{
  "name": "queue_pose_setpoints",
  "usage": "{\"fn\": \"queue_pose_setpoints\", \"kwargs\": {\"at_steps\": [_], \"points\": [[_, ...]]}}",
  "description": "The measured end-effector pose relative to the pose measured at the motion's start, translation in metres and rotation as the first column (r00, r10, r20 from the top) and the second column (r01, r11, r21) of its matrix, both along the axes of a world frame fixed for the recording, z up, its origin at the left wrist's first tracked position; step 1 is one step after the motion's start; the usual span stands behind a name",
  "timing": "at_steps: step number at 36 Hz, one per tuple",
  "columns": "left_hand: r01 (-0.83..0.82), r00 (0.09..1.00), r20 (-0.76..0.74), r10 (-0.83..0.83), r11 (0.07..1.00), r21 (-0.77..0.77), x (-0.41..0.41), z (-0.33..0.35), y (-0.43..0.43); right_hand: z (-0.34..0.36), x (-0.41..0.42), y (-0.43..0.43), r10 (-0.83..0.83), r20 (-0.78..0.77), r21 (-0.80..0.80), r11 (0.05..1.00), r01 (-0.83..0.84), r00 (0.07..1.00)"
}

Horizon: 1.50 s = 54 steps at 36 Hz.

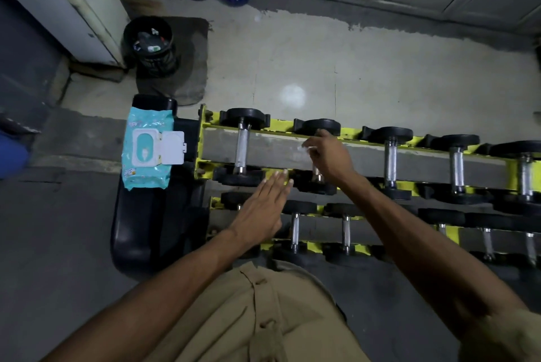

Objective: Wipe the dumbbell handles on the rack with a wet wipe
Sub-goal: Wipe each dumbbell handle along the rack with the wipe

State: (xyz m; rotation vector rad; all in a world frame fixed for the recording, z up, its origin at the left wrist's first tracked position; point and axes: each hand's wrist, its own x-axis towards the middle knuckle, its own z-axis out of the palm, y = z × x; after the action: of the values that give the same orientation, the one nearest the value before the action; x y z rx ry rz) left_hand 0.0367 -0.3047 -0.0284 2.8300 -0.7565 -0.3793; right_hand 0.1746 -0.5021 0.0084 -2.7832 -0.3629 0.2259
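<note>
A: What's at the far left?
B: A wipe pack (147, 148), lid flipped up, on a black bench (137, 230) beside the yellow rack (202, 139).
A: And the hands?
B: Left hand (262, 209) hovers flat, fingers straight. Right hand (329, 156) pinches a wet wipe (306, 147) over the second dumbbell (317, 153) on the top tier.

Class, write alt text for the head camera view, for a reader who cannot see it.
Seen from above, a person's right hand holds a wet wipe over the second dumbbell on a yellow rack, while the flat left hand hovers near the rack's front rail. An open wipes pack lies on a black bench to the left.
</note>
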Motion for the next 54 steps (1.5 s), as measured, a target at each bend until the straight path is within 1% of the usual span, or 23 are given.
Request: {"fn": "queue_pose_setpoints", "kwargs": {"at_steps": [3, 5, 11, 13, 14, 17, 18, 20, 23, 24, 28, 29, 30, 33, 34, 35, 38, 43, 45, 47, 49, 51, 54], "points": [[0.047, 0.999, 0.006, -0.047, 0.999, 0.000, -0.001, -0.004, -0.033, -0.011, -0.006, -0.027, 0.221, -0.036, -0.176, 0.959, -0.224, 0.975], [0.058, 0.998, -0.005, -0.058, 0.998, 0.015, -0.003, -0.007, -0.055, -0.018, -0.011, -0.044, 0.394, -0.097, -0.211, 0.889, -0.406, 0.914], [0.010, 0.999, -0.039, -0.006, 0.995, 0.098, -0.010, -0.009, -0.090, -0.036, 0.004, -0.072, 0.789, -0.055, -0.227, 0.587, -0.777, 0.611], [-0.021, 0.999, -0.031, 0.025, 0.993, 0.116, -0.013, -0.011, -0.097, -0.031, 0.025, -0.080, 0.848, -0.040, -0.309, 0.492, -0.814, 0.528], [-0.031, 0.999, -0.027, 0.035, 0.991, 0.127, -0.015, -0.013, -0.099, -0.026, 0.038, -0.084, 0.842, -0.005, -0.349, 0.504, -0.790, 0.539], [-0.051, 0.998, -0.030, 0.056, 0.988, 0.145, -0.020, -0.017, -0.103, -0.017, 0.065, -0.089, 0.730, 0.113, -0.385, 0.658, -0.648, 0.674], [-0.070, 0.996, -0.038, 0.076, 0.987, 0.144, -0.020, -0.017, -0.106, -0.020, 0.064, -0.088, 0.735, 0.104, -0.392, 0.650, -0.651, 0.671], [-0.095, 0.993, -0.057, 0.105, 0.984, 0.147, -0.021, -0.018, -0.110, -0.029, 0.041, -0.083, 0.816, 0.070, -0.402, 0.550, -0.732, 0.574], [-0.114, 0.990, -0.067, 0.126, 0.981, 0.157, -0.020, -0.018, -0.111, -0.041, 0.020, -0.087, 0.935, -0.072, -0.273, 0.317, -0.908, 0.348], [-0.108, 0.989, -0.081, 0.122, 0.982, 0.158, -0.019, -0.017, -0.111, -0.039, 0.030, -0.089, 0.941, -0.052, -0.290, 0.307, -0.907, 0.335], [-0.100, 0.990, -0.082, 0.114, 0.982, 0.161, -0.019, -0.012, -0.110, -0.027, 0.075, -0.093, 0.742, 0.127, -0.286, 0.663, -0.692, 0.658], [-0.101, 0.990, -0.079, 0.114, 0.982, 0.160, -0.019, -0.012, -0.110, -0.029, 0.072, -0.095, 0.736, 0.161, -0.302, 0.671, -0.677, 0.658], [-0.100, 0.990, -0.079, 0.114, 0.982, 0.162, -0.019, -0.012, -0.109, -0.030, 0.061, -0.094, 0.765, 0.147, -0.290, 0.639, -0.712, 0.627], [-0.093, 0.991, -0.080, 0.107, 0.981, 0.170, -0.019, -0.012, -0.107, -0.039, 0.024, -0.092, 0.939, -0.032, -0.280, 0.322, -0.904, 0.344], [-0.087, 0.992, -0.077, 0.101, 0.982, 0.171, -0.018, -0.012, -0.106, -0.043, 0.023, -0.094, 0.948, -0.060, -0.297, 0.282, -0.912, 0.313], [-0.081, 0.992, -0.081, 0.095, 0.982, 0.169, -0.018, -0.012, -0.106, -0.048, 0.032, -0.096, 0.930, -0.043, -0.302, 0.337, -0.892, 0.366], [-0.076, 0.991, -0.098, 0.093, 0.983, 0.165, -0.018, -0.011, -0.107, -0.041, 0.053, -0.095, 0.782, 0.112, -0.253, 0.620, -0.743, 0.614], [-0.088, 0.988, -0.112, 0.104, 0.986, 0.140, -0.019, -0.012, -0.105, -0.053, 0.042, -0.091, 0.668, 0.197, -0.240, 0.743, -0.625, 0.718], [-0.085, 0.990, -0.103, 0.100, 0.986, 0.142, -0.019, -0.013, -0.104, -0.057, 0.036, -0.087, 0.497, 0.215, -0.120, 0.868, -0.483, 0.840], [-0.075, 0.990, -0.104, 0.091, 0.987, 0.145, -0.019, -0.013, -0.104, -0.058, 0.028, -0.078, 0.201, 0.196, 0.080, 0.972, -0.220, 0.960], [-0.081, 0.991, -0.092, 0.094, 0.988, 0.133, -0.020, -0.014, -0.104, -0.059, 0.017, -0.065, -0.095, 0.115, 0.313, 0.948, 0.055, 0.989], [-0.092, 0.992, -0.078, 0.103, 0.988, 0.127, -0.019, -0.015, -0.104, -0.065, 0.008, -0.052, -0.338, 0.012, 0.475, 0.830, 0.292, 0.941], [-0.091, 0.990, -0.094, 0.103, 0.988, 0.123, -0.020, -0.016, -0.104, -0.069, -0.001, -0.038, -0.537, -0.162, 0.551, 0.647, 0.528, 0.828]]}}
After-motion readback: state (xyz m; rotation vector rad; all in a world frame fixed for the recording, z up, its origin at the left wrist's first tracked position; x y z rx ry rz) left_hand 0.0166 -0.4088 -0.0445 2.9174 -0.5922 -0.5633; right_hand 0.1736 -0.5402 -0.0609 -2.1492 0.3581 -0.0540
